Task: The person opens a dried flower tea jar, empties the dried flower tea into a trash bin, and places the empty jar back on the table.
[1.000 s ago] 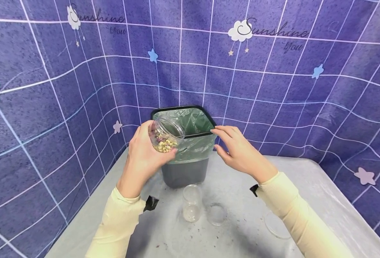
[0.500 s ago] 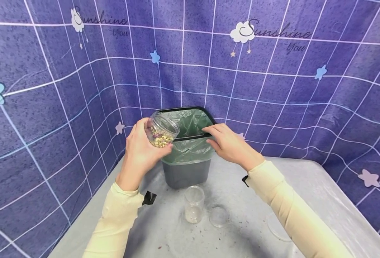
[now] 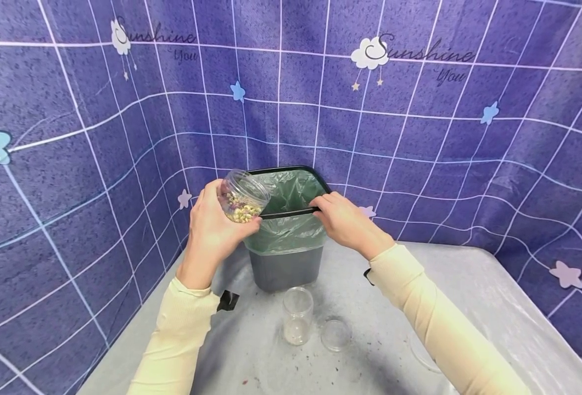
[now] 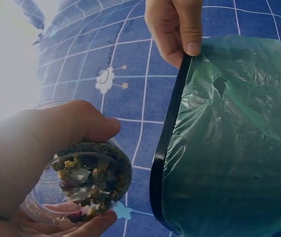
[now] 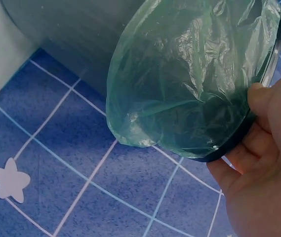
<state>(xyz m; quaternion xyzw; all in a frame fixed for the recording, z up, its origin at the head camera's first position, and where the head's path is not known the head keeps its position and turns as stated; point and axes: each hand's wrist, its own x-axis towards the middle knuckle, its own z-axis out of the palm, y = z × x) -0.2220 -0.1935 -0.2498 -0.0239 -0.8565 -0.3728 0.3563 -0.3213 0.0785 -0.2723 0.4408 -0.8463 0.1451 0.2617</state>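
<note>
My left hand [image 3: 211,227] grips a clear plastic jar [image 3: 244,196] of dried flowers [image 3: 241,210], tilted with its open mouth toward the trash can [image 3: 285,271]. The jar hangs at the left of the can's rim; in the left wrist view the dried flowers [image 4: 88,185] lie against its bottom and side. My right hand [image 3: 347,222] pinches the can's black rim at its right front corner. In the right wrist view the thumb presses on the green bag [image 5: 189,84] while the fingers curl under the rim.
A second clear jar [image 3: 298,317] stands upright in front of the can. Beside it lies a round clear lid [image 3: 336,334], and another clear round piece [image 3: 421,351] lies partly under the right sleeve. Dark crumbs dot the grey tabletop [image 3: 291,373]. A blue curtain [image 3: 419,137] hangs behind.
My right hand has moved left from the can's corner, its fingers closing from loose to a pinch on the rim. My left hand has shifted slightly left with the tilted jar.
</note>
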